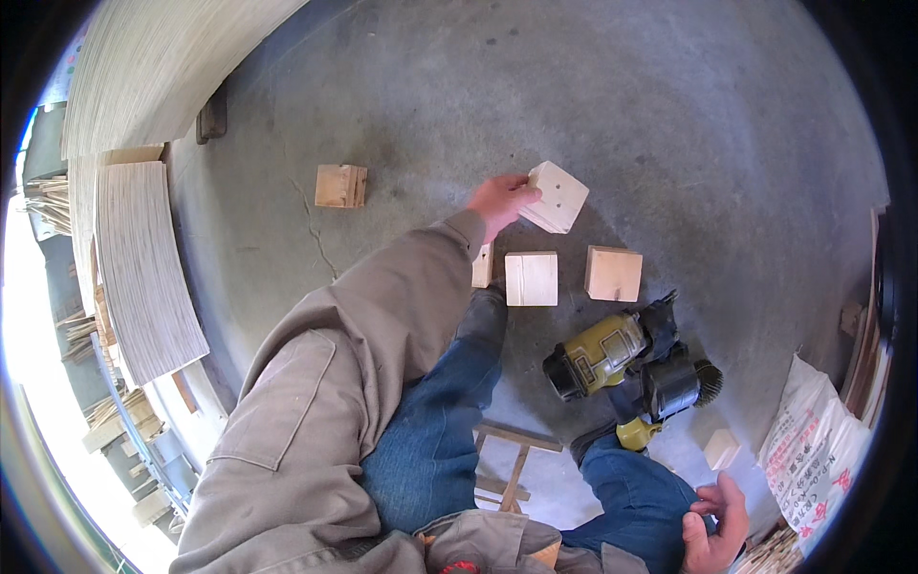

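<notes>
Six wooden blocks lie within our view of the concrete floor [411, 105], counting the one our left hand [499, 204] grasps. That pale block [558, 197] sits at the far side of the group, right of the hand and turned at an angle, with a few dark spots on its upper face. Our left fingers are closed on its left edge, the thumb against the upper face; whether its underside touches the floor we cannot tell.

Just nearer to us is a second pale block [532, 279], set squarely, and to its right, slightly apart, a tan block [613, 274]. Left of the pale pair, a narrow block [483, 266] shows only in part beside our sleeve [382, 297], just beyond our left shoe [485, 316]. Well apart on the far left stands a browner block [339, 187], and a small light block [722, 449] rests at the near right.

Our right hand [715, 528] is at the near right edge, by our right knee, its fingers released and loosely curled. Between it and the tan block lies a yellow-and-black power tool [602, 352], near our right shoe.

Between our legs, in blue jeans [430, 450], we see part of a wooden frame [516, 474]. Stacked sheets [151, 268] stand along the left, and a white printed sack [813, 440] slumps at the right.
</notes>
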`<state>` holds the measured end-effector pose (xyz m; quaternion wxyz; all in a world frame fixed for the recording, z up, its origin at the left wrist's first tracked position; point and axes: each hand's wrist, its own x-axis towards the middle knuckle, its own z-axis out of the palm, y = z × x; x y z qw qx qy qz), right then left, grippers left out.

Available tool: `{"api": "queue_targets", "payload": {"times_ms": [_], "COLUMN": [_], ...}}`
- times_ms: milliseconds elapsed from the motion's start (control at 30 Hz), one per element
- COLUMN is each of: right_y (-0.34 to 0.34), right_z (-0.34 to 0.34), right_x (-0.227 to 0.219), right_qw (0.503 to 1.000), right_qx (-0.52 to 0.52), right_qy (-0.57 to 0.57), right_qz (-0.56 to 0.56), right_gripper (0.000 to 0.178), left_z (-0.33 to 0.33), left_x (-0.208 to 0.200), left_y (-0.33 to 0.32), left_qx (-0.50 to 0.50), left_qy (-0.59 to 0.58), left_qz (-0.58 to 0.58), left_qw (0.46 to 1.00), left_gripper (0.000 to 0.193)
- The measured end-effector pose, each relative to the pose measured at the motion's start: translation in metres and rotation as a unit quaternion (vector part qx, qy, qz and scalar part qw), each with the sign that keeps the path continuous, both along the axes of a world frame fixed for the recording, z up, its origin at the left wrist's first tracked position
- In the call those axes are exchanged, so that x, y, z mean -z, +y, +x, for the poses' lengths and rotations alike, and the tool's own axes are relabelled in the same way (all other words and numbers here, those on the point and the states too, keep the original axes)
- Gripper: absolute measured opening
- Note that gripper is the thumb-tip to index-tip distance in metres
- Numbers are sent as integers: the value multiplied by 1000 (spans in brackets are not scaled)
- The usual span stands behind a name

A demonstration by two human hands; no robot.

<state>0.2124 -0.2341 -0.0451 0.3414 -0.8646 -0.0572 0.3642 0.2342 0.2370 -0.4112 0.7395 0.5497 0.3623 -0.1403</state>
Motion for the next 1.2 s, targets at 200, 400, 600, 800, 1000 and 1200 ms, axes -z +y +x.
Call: {"api": "queue_targets", "payload": {"times_ms": [200, 400, 600, 800, 1000, 1200], "right_y": [0, 6, 13, 15, 18, 19], "right_z": [2, 5, 6, 6, 6, -1], "right_x": [0, -1, 0, 7, 9, 17], "right_qw": [1000, 1000, 1000, 1000, 999, 997], "right_qx": [-10, 9, 9, -1, -1, 25], "right_qy": [-5, 10, 9, 10, 13, -48], "right_qz": [3, -8, -26, -23, -45, -63], "right_gripper": [55, 54, 54, 55, 58, 65], "left_z": [-9, -108, -188, -188, -164, -141], "left_x": [-2, -12, -10, 25, -4, -39], "left_y": [29, 174, 235, 261, 218, 153], "left_qx": [95, 22, -56, 18, 50, 56], "left_qy": [-21, 157, 291, 324, 251, -81], "left_qz": [457, 647, 632, 555, 644, 674], "left_qw": [884, 745, 716, 766, 721, 732], "left_gripper": [73, 98, 111, 108, 93, 85]}}
